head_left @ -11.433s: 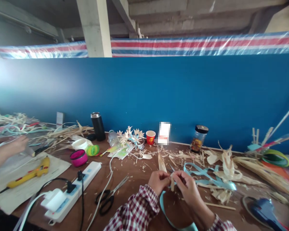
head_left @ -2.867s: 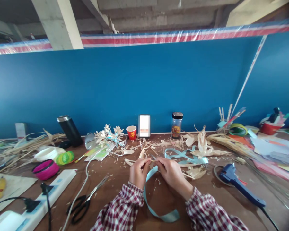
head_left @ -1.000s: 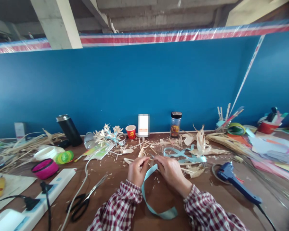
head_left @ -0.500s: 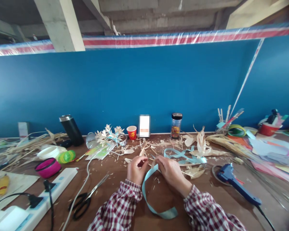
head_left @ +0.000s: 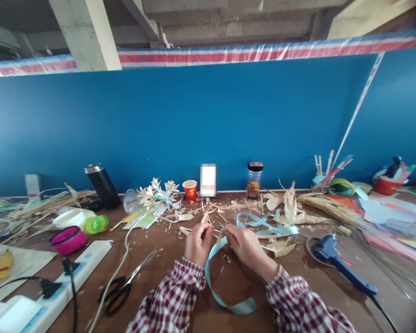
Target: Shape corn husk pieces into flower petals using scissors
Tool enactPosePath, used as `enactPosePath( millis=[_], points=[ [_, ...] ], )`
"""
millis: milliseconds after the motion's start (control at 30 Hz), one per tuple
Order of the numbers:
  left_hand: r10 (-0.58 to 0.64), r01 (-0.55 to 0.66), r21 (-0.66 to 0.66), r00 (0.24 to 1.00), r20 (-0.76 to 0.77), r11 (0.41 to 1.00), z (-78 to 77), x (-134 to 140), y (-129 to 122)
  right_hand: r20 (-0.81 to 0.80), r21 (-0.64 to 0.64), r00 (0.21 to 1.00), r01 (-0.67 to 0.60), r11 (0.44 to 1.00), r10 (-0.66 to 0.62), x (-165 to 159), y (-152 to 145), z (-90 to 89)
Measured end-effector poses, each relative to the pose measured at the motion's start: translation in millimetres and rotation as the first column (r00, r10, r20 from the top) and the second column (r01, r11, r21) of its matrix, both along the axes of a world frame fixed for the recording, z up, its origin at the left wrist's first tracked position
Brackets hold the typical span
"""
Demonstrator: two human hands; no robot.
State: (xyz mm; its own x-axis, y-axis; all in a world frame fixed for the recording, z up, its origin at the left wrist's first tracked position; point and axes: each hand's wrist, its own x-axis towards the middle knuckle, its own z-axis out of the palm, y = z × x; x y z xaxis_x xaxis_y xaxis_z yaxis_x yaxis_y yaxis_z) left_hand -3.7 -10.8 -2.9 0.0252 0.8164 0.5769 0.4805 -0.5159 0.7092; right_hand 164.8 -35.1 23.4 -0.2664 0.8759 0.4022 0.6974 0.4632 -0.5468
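View swung rightward, right grip (head_left: 247, 247) pinching pale strip (head_left: 219, 237), left grip (head_left: 196, 243) unclear, littered table (head_left: 169, 261), blue partition (head_left: 194, 111)

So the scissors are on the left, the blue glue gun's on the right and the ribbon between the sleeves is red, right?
In the head view, the ribbon between the checked sleeves is light blue, not red. The scissors are on the left and the blue glue gun is on the right.
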Motion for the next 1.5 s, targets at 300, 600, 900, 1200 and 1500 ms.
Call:
enactPosePath(
  millis=[300, 600, 900, 1200, 1500],
  points=[
    [-0.017, 0.037, -0.104, 0.982, 0.187, 0.994, 2.2, 8, -4, -0.960, -0.021, 0.271, 0.163, 0.986, -0.065, 37, 26, 26.3],
    [-0.353, 0.370, -0.220, 0.929, 0.113, 0.903, -3.4, 34, -30, -0.946, -0.131, -0.261, -0.229, 0.965, -0.190, 17, 34, -5.7],
    [-0.326, 0.453, -0.473, 0.887, 0.328, 0.756, -4.8, 41, -22, -0.973, -0.113, -0.168, -0.265, 0.958, -0.161, -18, 30, 11.1],
    [-0.571, 0.540, -0.386, 0.820, 0.041, 0.748, -12.1, 37, -34, -0.953, -0.105, -0.283, -0.022, 0.994, -0.107, 65, 68, 59.6],
    [-0.226, 0.213, -0.195, 0.973, -0.049, 0.958, -12.4, 32, -23, -0.953, -0.176, -0.234, -0.084, 0.981, -0.191, 103, 52, 56.7]
  ],
)
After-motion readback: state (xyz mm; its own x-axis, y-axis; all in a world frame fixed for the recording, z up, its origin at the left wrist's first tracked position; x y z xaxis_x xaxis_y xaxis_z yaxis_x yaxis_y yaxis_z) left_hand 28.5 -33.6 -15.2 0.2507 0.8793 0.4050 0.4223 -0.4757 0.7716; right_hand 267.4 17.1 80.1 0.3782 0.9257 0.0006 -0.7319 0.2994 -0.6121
